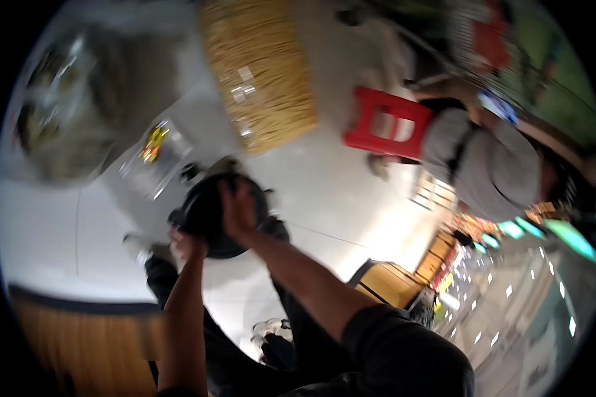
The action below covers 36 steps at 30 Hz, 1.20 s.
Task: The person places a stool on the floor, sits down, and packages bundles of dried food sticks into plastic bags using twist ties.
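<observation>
A round black pot-like vessel [208,208], with small lugs at its sides, is in front of my legs. My left hand [189,245] is closed at its lower left edge. Over the right part of the vessel lies my right hand [239,210], fingers stretched out and somewhat blurred. Whether those fingers press on it or reach inside, I cannot tell. Just beyond, a clear plastic bag [153,162] with a yellow and red packet [154,144] rests on the pale floor. A small dark object [191,173] lies between bag and vessel.
A long yellowish slatted bundle or mat [261,79] lies ahead, with a large plastic-wrapped bulk [66,126] at left. On the right, a person in grey [487,162] is by a red stool [387,126]. Wooden boxes [391,281] and a wooden panel [86,344] flank me.
</observation>
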Available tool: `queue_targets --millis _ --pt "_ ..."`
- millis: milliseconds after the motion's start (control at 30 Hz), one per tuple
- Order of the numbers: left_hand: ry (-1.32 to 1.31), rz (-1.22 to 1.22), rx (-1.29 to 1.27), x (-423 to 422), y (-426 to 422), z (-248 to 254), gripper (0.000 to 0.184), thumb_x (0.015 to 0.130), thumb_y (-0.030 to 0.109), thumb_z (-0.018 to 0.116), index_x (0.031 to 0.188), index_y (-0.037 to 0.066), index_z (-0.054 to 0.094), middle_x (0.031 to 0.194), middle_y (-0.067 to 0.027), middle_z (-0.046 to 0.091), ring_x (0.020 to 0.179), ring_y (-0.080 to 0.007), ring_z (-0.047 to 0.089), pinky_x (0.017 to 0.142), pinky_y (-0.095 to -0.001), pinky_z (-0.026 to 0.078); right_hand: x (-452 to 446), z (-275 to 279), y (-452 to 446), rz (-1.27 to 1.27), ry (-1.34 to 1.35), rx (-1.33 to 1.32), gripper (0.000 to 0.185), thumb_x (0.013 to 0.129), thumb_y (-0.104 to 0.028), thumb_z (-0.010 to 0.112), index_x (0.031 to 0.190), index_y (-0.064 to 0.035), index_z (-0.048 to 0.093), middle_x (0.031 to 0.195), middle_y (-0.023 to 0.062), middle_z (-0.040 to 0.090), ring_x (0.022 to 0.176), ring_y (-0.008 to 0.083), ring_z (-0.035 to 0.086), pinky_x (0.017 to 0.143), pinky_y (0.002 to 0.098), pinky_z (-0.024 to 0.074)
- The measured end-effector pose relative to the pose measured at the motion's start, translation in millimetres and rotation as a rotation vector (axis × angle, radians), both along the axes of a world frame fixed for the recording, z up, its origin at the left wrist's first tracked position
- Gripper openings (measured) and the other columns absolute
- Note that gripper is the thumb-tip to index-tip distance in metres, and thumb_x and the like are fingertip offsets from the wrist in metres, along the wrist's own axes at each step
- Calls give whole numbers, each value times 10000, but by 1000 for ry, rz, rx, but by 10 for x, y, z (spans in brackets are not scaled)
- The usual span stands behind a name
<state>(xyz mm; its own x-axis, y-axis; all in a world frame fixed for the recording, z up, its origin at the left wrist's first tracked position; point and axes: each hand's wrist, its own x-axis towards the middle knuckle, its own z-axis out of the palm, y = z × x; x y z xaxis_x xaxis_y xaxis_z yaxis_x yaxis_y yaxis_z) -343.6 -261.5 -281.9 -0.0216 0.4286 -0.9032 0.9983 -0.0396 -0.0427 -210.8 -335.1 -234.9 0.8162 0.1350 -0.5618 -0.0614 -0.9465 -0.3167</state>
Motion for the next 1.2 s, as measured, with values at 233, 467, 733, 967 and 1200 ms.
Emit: queue_targets --millis 233,467,733,967,1200 --pt "-295 -116 -6 -785 439 246 995 747 340 758 1497 50 172 1483 -266 260 1362 -436 279 1093 -532 300 -824 373 609 -86 291 -189 749 793 -91 589 1469 -205 288 1498 304 110 1281 545 364 1028 547 397" --pt "-477 439 0 -2671 2547 422 440 843 85 614 1266 13 514 1055 -173 594 911 -255 564 748 -361 448 -1302 1008 1220 -39 409 -302 737 769 -219 670 1431 -179 348 1485 294 148 1230 530 433 1015 549 412" --pt "-331 609 206 -4256 3231 276 310 860 79 566 1164 26 584 881 -80 628 698 -132 566 583 -299 471 -1122 778 782 229 435 -379 651 843 -309 577 1414 -81 362 1370 295 405 1205 553 445 1098 619 217" --pt "-497 719 -233 -2865 2460 381 270 916 157 621 1168 69 581 966 -67 644 798 -128 628 624 -249 467 -559 -307 204 287 247 -442 888 806 -423 660 1483 -26 244 1421 260 416 1326 469 361 1125 552 250" --pt "-814 735 -173 -1543 2264 -227 205 935 68 532 1123 1 574 1018 -102 653 863 -164 641 726 -282 502 -455 -872 645 -665 156 -375 1068 724 -435 775 1527 -218 104 1551 237 117 1394 484 198 1034 682 278"
